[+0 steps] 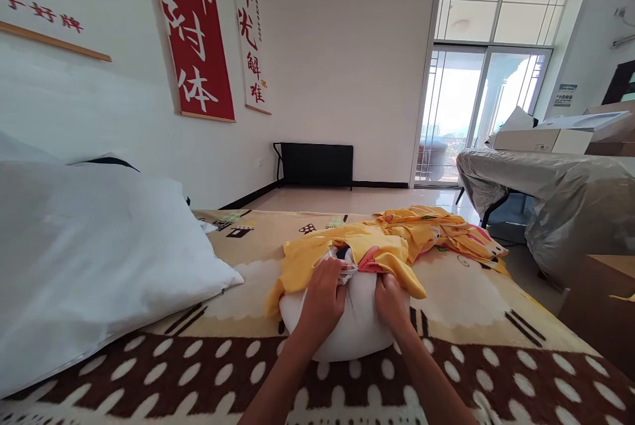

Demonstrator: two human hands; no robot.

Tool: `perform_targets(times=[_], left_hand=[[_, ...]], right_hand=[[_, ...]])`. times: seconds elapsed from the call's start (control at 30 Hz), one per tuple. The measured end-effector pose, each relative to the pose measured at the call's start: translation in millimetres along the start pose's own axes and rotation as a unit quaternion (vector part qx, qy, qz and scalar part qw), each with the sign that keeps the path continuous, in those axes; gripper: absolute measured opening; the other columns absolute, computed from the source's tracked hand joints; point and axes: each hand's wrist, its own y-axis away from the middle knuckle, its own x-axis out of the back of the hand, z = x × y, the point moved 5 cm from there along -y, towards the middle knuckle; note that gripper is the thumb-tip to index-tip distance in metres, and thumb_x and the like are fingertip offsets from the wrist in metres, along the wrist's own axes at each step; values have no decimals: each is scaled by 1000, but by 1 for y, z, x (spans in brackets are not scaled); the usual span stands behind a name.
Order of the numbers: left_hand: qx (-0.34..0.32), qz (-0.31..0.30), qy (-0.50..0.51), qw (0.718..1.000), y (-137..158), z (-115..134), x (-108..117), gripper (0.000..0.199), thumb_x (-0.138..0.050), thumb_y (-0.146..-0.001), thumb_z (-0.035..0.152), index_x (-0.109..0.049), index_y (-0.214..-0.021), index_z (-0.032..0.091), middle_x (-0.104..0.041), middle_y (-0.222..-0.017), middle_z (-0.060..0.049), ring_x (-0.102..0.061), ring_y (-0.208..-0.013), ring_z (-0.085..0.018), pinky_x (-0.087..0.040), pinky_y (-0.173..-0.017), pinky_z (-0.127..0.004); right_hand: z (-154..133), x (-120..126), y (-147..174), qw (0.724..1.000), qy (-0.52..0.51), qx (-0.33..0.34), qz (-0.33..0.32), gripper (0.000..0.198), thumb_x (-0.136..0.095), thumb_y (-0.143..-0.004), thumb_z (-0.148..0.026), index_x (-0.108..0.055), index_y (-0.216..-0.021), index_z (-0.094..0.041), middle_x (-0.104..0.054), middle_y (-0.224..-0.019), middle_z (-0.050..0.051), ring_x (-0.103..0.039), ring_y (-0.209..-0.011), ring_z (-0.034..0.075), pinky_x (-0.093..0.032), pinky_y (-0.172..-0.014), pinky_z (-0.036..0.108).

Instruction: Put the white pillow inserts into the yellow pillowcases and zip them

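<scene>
A plump white pillow [354, 332] lies on the bed in front of me, its far end under a yellow printed pillowcase [312, 246]. My left hand [325, 289] is closed at the pillow's far edge, fingers curled on bunched white fabric beside a small dark gap. My right hand [391, 299] is closed on the hem of the yellow pillowcase where it meets the pillow; the fingertips are partly hidden. The rest of the yellow cloth trails in folds toward the back right.
A large white stuffed cushion [109, 260] fills the left side. The patterned blanket [238, 359] covers the bed. On the right stand a plastic-wrapped table [540, 170] bearing boxes and a cardboard box [600, 299]. A black folded panel [317, 164] leans against the far wall.
</scene>
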Motion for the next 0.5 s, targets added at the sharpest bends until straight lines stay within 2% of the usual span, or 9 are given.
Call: perform_targets(times=[0.03,0.1,0.13,0.2,0.33,0.4,0.5], left_hand=[[32,6,16,999,-2,-5,3,20,-44,-73,8,-52,-88,19,-59,-85,-5,-55,-84,-21,-47,-76,-35],[98,7,54,994,-6,-14,11,15,-47,-74,15,-52,-88,19,-60,-86,-5,-56,-81,-20,-47,-75,-34],[126,2,78,989,-8,-17,14,15,-48,-74,18,-52,-88,19,-60,-86,-4,-56,-79,-19,-47,-75,-33],[163,-14,137,977,-11,-18,20,15,-50,-71,21,-53,-86,19,-60,-82,-2,-56,-75,-17,-48,-73,-30],[195,-63,251,946,-15,-8,26,17,-48,-65,23,-57,-80,18,-62,-77,-1,-57,-74,-16,-48,-74,-29],[201,-70,247,945,-13,0,27,18,-47,-67,24,-58,-79,18,-63,-79,-2,-58,-78,-17,-47,-76,-30],[191,-64,185,962,-9,11,25,18,-45,-72,26,-58,-82,18,-64,-81,-3,-59,-79,-18,-47,-77,-32]], right_hand=[[-8,0,5,1000,12,12,-18,31,-36,-91,-18,-64,-99,-10,-67,-95,14,-63,-89,22,-52,-79,37],[-31,-1,20,995,56,63,-49,38,-39,-85,-15,-58,-117,-7,-62,-116,17,-56,-110,26,-47,-92,40],[-43,0,29,990,87,93,-51,46,-42,-82,-14,-52,-126,-7,-56,-127,17,-50,-119,28,-43,-97,42],[-65,-1,46,978,148,144,-38,55,-43,-78,-11,-46,-133,-5,-48,-136,18,-43,-125,32,-40,-99,46],[-87,-9,67,960,185,210,-1,52,-43,-80,-14,-49,-130,-1,-46,-136,22,-40,-127,34,-39,-98,46],[-85,-14,68,960,190,204,3,50,-47,-82,-22,-51,-126,1,-50,-132,24,-43,-124,34,-40,-97,46],[-75,-21,61,960,214,182,-11,48,-50,-83,-26,-54,-123,0,-55,-124,24,-49,-115,33,-40,-95,46]])
